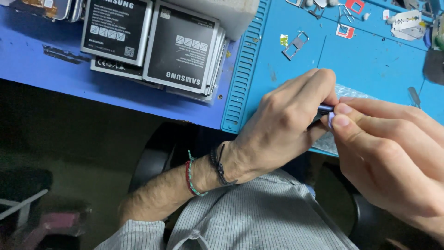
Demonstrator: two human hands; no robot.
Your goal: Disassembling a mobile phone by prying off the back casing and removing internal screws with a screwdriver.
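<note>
My left hand [284,122] and my right hand [393,157] meet over the near edge of a blue work mat [370,60]. Between their fingertips sits a small dark, thin object [325,109], pinched by the left thumb and fingers. The right thumb and forefinger press a tiny pale violet piece [331,119] against its end. Most of the object is hidden by the fingers. Under the hands lies a clear plastic bag [351,90]. Cord bracelets ring my left wrist [203,171].
A stack of flat grey phone batteries [152,44] lies on the blue table at the left. Small metal card trays [295,45], red and white card bits [346,31] and a razor blade [407,23] lie scattered across the mat's far side. Dark floor is below.
</note>
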